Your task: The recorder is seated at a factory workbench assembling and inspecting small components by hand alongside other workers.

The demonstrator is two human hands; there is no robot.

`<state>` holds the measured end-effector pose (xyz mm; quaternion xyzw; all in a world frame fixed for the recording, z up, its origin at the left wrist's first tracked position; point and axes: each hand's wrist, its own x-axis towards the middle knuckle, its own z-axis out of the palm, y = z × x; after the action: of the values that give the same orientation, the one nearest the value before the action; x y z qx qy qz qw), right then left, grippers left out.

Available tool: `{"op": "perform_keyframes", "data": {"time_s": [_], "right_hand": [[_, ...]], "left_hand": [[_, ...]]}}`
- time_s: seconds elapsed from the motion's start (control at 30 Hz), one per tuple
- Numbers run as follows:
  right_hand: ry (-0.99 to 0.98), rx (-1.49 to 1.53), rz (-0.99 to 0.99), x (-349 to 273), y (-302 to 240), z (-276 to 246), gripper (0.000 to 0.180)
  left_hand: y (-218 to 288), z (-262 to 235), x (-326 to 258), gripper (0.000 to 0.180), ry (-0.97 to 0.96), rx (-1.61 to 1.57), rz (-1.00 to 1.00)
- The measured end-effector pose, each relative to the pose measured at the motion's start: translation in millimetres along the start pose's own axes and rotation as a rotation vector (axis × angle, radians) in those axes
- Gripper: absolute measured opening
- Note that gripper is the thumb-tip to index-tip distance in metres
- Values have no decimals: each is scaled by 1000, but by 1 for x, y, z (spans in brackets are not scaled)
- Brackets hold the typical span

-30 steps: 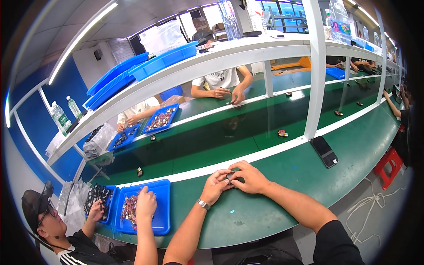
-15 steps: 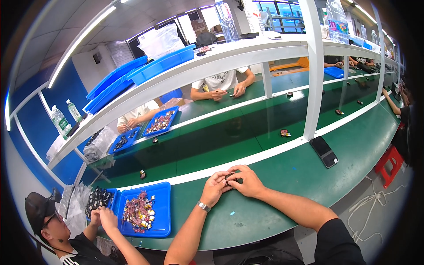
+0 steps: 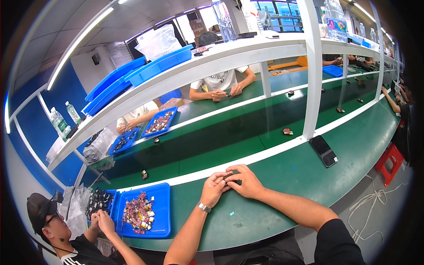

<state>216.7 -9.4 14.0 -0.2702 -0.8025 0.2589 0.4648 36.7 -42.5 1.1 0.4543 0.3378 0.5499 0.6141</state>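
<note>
My left hand [image 3: 213, 188] and my right hand [image 3: 244, 180] meet over the green bench [image 3: 282, 176], fingertips pinched together on a small dark part [image 3: 228, 177] held between them. The part is mostly hidden by my fingers. A metal watch sits on my left wrist. A blue tray [image 3: 161, 207] of small pink and mixed parts lies on the bench to my left.
A black phone [image 3: 323, 150] lies on the bench to my right. Small dark parts [image 3: 287, 131] sit on the green conveyor strip behind the white line. A person at lower left works with both hands beside the blue tray. Other people sit across the bench. A red stool [image 3: 388, 161] stands at right.
My hands stay together on the small part. The person at my left has drawn their hand back out of the blue tray toward themselves.
</note>
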Motion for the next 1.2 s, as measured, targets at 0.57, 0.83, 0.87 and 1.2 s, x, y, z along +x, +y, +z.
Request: {"op": "perform_keyframes", "data": {"time_s": [0.57, 0.83, 0.87, 1.2], "right_hand": [[-19, -49, 6, 3, -2, -4, 16], [87, -185, -160, 8, -6, -5, 13], [96, -212, -183, 8, -5, -4, 13], [74, -319, -216, 6, -7, 0, 15]], "left_hand": [[5, 10, -2, 27, 42, -19, 39], [2, 6, 0, 27, 89, -6, -7], [2, 6, 0, 27, 90, -7, -8], [0, 4, -1, 26, 86, -25, -9]]}}
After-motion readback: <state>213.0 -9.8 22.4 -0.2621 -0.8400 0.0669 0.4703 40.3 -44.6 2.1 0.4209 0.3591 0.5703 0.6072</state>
